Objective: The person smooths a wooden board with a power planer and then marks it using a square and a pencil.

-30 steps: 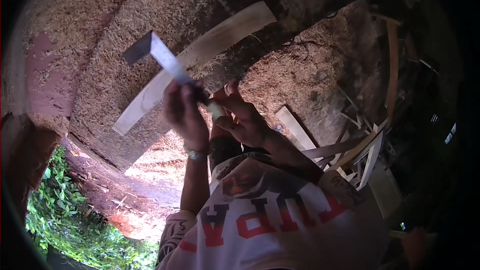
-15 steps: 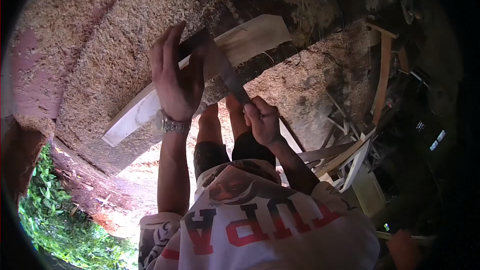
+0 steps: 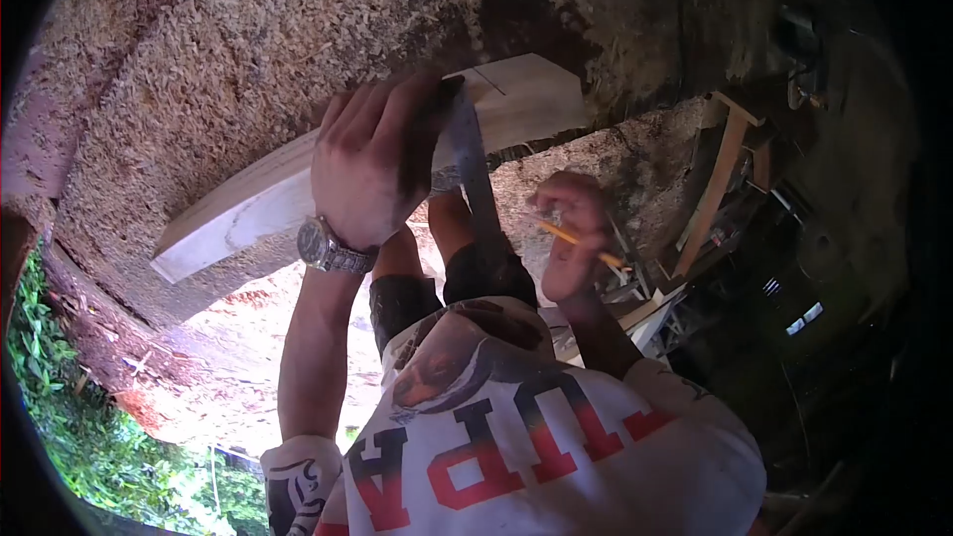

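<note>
A pale, slightly curved wooden board [image 3: 233,208] lies slantwise on the workbench, with a thin dark line across its face near the right end. My left hand [image 3: 372,154], wearing a metal watch, is closed around the dark stock of a try square [image 3: 471,164] and rests over the board. The square's metal blade points toward my body, past the board's near edge. To the right, apart from the board, my right hand [image 3: 576,228] holds a yellow pencil [image 3: 566,234] between curled fingers. The palm side of my left hand is hidden.
Wood shavings cover the bench [image 3: 228,60], whose near edge runs diagonally. At right are wooden offcuts [image 3: 645,323] and an upright wooden piece [image 3: 710,194] in shadow. Green plants [image 3: 74,407] grow at lower left.
My right hand has left the square's blade, moved right and now shows a pencil. My left hand keeps the square, which has turned so its blade points more directly toward me.
</note>
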Motion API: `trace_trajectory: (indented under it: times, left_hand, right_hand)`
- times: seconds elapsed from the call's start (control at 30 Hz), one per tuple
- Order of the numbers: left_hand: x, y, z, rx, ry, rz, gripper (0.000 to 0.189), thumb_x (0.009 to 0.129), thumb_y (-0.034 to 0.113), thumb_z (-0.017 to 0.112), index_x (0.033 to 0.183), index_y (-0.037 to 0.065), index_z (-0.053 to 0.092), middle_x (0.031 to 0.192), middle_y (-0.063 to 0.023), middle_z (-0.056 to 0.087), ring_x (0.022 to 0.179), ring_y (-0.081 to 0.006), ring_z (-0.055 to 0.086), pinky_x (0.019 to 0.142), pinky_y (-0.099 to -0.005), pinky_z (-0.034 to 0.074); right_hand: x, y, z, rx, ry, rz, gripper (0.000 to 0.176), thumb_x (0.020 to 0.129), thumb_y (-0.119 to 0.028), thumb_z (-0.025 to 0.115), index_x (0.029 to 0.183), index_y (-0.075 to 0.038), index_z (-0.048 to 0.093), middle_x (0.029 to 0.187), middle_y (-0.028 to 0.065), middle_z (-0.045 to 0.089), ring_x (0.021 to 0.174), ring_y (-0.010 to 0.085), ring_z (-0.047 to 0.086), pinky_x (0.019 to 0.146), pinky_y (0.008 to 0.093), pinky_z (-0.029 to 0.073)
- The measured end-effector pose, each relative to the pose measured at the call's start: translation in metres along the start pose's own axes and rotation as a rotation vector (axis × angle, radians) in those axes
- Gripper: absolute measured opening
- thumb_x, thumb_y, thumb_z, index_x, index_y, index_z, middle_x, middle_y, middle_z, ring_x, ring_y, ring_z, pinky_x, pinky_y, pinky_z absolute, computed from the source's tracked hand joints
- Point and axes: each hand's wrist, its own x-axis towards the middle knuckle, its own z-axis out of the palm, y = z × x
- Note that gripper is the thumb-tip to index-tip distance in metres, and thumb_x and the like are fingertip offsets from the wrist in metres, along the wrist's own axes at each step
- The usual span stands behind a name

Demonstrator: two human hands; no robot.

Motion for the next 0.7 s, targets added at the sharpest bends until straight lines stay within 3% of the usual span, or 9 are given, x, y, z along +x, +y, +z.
trace_trajectory:
  times: [0.03,0.13,0.17,0.27,0.3,0.4,0.43,0.7]
  left_hand:
    - [0.004,0.005,0.004,-0.007,0.004,-0.008,0.033,0.085,0.003,0.073,0.117,0.006,0.071,0.107,-0.0109,0.075,0.092,-0.0308,0.071,0.081,-0.0417,0.053]
    - [0.008,0.014,0.016,-0.001,0.001,-0.028,0.032,0.085,0.004,0.074,0.117,0.006,0.071,0.109,-0.0100,0.075,0.093,-0.0310,0.071,0.082,-0.0420,0.053]
    - [0.008,0.013,0.018,0.002,0.007,-0.004,0.032,0.086,0.005,0.074,0.117,0.005,0.071,0.110,-0.0102,0.075,0.093,-0.0312,0.071,0.082,-0.0419,0.054]
    - [0.011,0.009,0.022,0.020,0.023,0.056,0.031,0.086,0.007,0.075,0.117,0.004,0.070,0.112,-0.0114,0.075,0.095,-0.0314,0.072,0.082,-0.0416,0.054]
    - [0.012,0.009,0.023,0.029,0.025,0.062,0.031,0.086,0.009,0.075,0.117,0.003,0.070,0.113,-0.0120,0.075,0.095,-0.0312,0.072,0.081,-0.0414,0.054]
    - [0.012,0.007,0.024,0.062,0.033,0.081,0.035,0.085,0.010,0.077,0.118,0.003,0.070,0.116,-0.0128,0.074,0.096,-0.0311,0.072,0.080,-0.0408,0.054]
    - [0.012,0.006,0.024,0.066,0.029,0.088,0.036,0.085,0.010,0.077,0.119,0.003,0.070,0.116,-0.0129,0.074,0.096,-0.0312,0.072,0.080,-0.0408,0.054]
    - [0.012,0.005,0.023,0.025,0.004,0.049,0.040,0.081,0.006,0.078,0.120,0.003,0.071,0.115,-0.0135,0.075,0.095,-0.0309,0.073,0.081,-0.0407,0.054]
  right_hand:
    - [0.012,-0.010,-0.001,-0.014,0.047,0.003,0.086,0.105,-0.070,0.023,0.101,0.008,0.060,0.092,0.0130,0.060,0.077,0.0159,0.055,0.071,0.0319,0.046]
    - [0.029,-0.023,-0.018,0.323,-0.075,0.164,0.086,0.101,-0.077,0.028,0.110,0.005,0.054,0.082,0.0068,0.050,0.073,0.0209,0.054,0.075,0.0374,0.051]
    - [0.035,-0.019,-0.019,0.348,-0.075,0.098,0.073,0.105,-0.066,0.038,0.113,0.004,0.055,0.083,0.0092,0.056,0.077,0.0212,0.057,0.077,0.0372,0.052]
    - [0.059,-0.039,-0.001,-0.117,0.046,0.098,0.037,0.100,-0.032,0.066,0.106,0.004,0.063,0.095,0.0141,0.066,0.086,0.0190,0.065,0.079,0.0324,0.053]
    - [0.063,-0.032,0.005,-0.039,0.054,0.025,0.023,0.089,-0.007,0.071,0.110,0.002,0.066,0.103,0.0158,0.070,0.096,0.0244,0.068,0.085,0.0361,0.055]
    - [0.080,-0.029,0.003,-0.222,-0.108,-0.197,0.025,0.087,-0.002,0.069,0.112,0.003,0.068,0.106,0.0176,0.070,0.098,0.0299,0.069,0.088,0.0387,0.056]
    - [0.080,-0.028,0.004,-0.231,-0.126,-0.188,0.029,0.084,0.002,0.068,0.113,0.003,0.069,0.108,0.0188,0.071,0.099,0.0345,0.069,0.089,0.0415,0.056]
    - [0.078,-0.024,0.002,-0.322,-0.179,-0.239,0.030,0.084,0.003,0.069,0.113,0.004,0.070,0.106,0.0168,0.072,0.100,0.0345,0.069,0.088,0.0429,0.056]
